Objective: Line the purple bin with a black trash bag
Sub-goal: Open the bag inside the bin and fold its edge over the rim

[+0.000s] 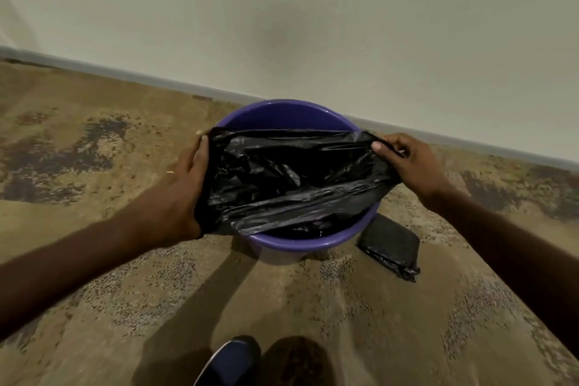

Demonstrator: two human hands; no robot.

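Observation:
The round purple bin stands on the carpet close to the wall. A black trash bag is stretched across its mouth, with its lower part hanging down inside the bin. My left hand grips the bag's left edge over the bin's left rim. My right hand pinches the bag's right edge just past the right rim. The far rim and the near rim of the bin still show purple.
A folded pack of black bags lies on the carpet to the right of the bin. The pale wall and its grey skirting run just behind the bin. A dark shoe shows at the bottom edge.

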